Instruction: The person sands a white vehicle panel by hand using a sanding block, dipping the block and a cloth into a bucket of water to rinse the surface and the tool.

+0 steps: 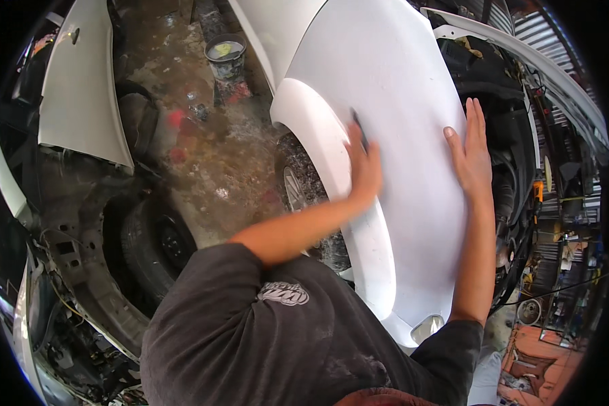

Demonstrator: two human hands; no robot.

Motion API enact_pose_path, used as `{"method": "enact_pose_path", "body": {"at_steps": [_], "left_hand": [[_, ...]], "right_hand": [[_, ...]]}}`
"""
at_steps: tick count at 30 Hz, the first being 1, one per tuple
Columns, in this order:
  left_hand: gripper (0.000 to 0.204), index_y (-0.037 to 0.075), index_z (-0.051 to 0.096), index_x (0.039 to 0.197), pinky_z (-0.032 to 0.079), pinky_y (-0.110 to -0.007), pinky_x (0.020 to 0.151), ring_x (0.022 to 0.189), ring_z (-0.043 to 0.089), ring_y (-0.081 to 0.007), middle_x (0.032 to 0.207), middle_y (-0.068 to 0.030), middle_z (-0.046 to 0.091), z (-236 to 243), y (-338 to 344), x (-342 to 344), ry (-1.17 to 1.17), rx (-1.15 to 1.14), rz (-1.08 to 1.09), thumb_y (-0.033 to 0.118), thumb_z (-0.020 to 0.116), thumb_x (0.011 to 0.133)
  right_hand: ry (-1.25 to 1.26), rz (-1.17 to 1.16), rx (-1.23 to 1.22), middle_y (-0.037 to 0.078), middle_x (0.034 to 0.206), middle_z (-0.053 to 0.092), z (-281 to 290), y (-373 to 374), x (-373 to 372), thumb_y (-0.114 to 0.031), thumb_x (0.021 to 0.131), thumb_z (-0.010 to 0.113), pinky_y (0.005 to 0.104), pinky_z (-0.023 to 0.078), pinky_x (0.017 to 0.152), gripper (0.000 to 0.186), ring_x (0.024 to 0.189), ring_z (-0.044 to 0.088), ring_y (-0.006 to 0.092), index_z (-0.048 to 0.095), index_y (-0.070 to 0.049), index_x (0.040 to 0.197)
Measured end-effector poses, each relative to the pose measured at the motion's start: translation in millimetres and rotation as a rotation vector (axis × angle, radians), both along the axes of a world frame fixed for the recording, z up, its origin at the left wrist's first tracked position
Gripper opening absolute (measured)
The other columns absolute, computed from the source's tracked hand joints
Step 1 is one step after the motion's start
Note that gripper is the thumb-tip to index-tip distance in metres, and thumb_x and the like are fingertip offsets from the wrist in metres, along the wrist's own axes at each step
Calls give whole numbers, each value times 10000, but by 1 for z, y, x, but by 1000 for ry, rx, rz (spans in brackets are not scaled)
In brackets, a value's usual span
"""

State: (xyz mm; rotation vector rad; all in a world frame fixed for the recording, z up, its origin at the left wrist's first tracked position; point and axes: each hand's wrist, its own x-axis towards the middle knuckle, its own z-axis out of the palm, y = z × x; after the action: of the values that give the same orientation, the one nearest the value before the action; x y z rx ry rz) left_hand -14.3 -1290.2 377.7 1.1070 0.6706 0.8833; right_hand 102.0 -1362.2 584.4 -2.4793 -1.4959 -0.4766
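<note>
A white car fender (406,142) curves away in front of me, with a paler flared wheel arch (318,118) along its left side. My left hand (365,166), smeared by motion, presses on the fender just above the arch. A thin dark strip (360,127) shows at its fingers, edge toward me; what kind of thing it is cannot be made out. My right hand (472,152) lies along the fender's right edge beside the engine bay, fingers stretched out and thumb apart on the panel, holding nothing.
The open engine bay (507,128) lies to the right. Beneath the arch is a wheel (298,189). A bucket (226,57) of cloudy liquid stands on the wet, stained floor (210,162). At left is another stripped car with a pale door (84,88) and an exposed tyre (159,237).
</note>
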Motion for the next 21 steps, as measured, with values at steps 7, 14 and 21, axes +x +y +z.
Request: {"method": "enact_pose_path", "body": {"at_steps": [7, 14, 21], "left_hand": [[707, -92, 107, 1584, -56, -482, 1275, 1581, 9, -366, 1676, -284, 113, 6, 62, 5, 19, -160, -1, 386, 315, 1106], [720, -80, 100, 1592, -61, -479, 1270, 1577, -6, -389, 1685, -272, 95, 6, 34, -4, 79, 26, -8, 393, 323, 1098], [700, -110, 237, 1548, -16, -457, 1279, 1544, 168, -407, 1598, -303, 316, -61, 243, 22, 167, -78, 90, 407, 321, 1084]], "right_hand": [[8, 21, -15, 157, 1675, 254, 3, -2, -6, -458, 1014, 549, 441, 366, 1178, 741, 1503, 338, 374, 300, -82, 1601], [22, 48, -47, 169, 1671, 254, 2, 1, 1, -401, 1018, 559, 431, 332, 1199, 722, 1513, 317, 373, 296, -63, 1599], [86, 120, 10, 167, 1668, 269, 10, 19, -14, -377, 1013, 573, 434, 314, 1211, 717, 1517, 314, 369, 304, -60, 1597]]}}
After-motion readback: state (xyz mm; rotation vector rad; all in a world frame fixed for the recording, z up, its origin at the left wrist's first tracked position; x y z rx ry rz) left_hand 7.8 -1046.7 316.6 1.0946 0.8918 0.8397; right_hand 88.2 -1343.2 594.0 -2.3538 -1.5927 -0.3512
